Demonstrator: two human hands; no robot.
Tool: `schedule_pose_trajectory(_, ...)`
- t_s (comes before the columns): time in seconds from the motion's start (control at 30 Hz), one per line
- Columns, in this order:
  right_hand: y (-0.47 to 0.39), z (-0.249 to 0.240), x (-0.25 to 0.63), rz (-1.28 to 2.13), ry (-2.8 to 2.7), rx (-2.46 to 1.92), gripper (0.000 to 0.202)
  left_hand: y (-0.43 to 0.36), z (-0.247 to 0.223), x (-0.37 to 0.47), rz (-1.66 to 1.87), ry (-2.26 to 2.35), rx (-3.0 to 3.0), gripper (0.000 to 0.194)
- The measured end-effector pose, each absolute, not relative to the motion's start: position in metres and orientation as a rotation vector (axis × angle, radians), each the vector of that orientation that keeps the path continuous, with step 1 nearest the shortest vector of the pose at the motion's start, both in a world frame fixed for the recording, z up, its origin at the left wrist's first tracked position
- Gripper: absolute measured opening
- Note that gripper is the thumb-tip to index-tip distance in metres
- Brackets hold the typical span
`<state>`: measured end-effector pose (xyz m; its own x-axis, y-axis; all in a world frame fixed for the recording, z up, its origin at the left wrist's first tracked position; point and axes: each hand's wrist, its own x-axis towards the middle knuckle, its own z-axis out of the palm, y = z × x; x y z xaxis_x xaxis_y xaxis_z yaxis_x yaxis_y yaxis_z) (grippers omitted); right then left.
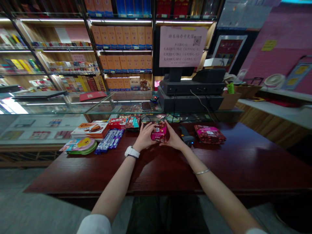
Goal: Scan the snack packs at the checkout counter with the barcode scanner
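Observation:
Both of my hands hold a small stack of magenta and brown snack packets [159, 133] over the middle of the dark red table [165, 175]. My left hand [146, 136] grips its left side, with fingers across the top. On the right side, my right hand [172, 137] has its thumb and fingers round the edge. A similar pile of packets [210, 134] lies to the right. Between that pile and my right hand is a black handheld scanner [186, 136] with a small blue light.
Blue-wrapped bars [109, 140], an orange and white box [90, 129], colourful round-edged packs [81, 145] and red packets [117, 122] lie at the left. Behind the table stand a glass counter [126, 96] and a monitor with a paper sign [182, 47].

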<state>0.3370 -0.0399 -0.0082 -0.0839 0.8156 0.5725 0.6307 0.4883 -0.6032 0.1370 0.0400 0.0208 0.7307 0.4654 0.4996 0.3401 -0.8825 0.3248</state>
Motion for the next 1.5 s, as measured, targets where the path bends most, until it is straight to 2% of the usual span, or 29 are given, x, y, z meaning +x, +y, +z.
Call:
schedule_pose_trajectory(0.2,-0.044,-0.006,0.325,0.142,-1.85,-1.274,0.111,0.041,0.014,0.138,0.868,0.652,2.857,0.06)
schedule_pose_trajectory(0.37,-0.046,-0.004,0.319,-0.104,-1.917,-1.371,0.094,0.04,0.013,0.139,0.91,0.731,2.888,0.055)
schedule_pose_trajectory(0.53,-0.049,-0.002,0.318,-0.27,-1.939,-1.552,0.084,0.035,0.025,0.133,1.076,0.786,2.803,0.067)
schedule_pose_trajectory(0.63,-0.05,-0.001,0.317,-0.32,-1.951,-1.635,0.081,0.03,0.032,0.131,1.047,0.676,2.824,0.072)
schedule_pose_trajectory(0.77,-0.05,-0.001,0.317,-0.355,-1.938,-1.688,0.08,0.025,0.03,0.136,0.982,0.609,2.876,0.07)
schedule_pose_trajectory(1.2,-0.046,-0.002,0.315,-0.34,-1.963,-1.625,0.088,0.032,0.018,0.142,0.901,0.758,2.947,0.094)
schedule_pose_trajectory(1.37,-0.048,-0.003,0.308,-0.426,-2.024,-1.614,0.087,0.028,0.015,0.145,0.876,0.764,2.965,0.086)
schedule_pose_trajectory(1.5,-0.05,-0.006,0.299,-0.407,-2.104,-1.551,0.079,0.029,0.009,0.148,0.867,0.772,2.946,0.056)
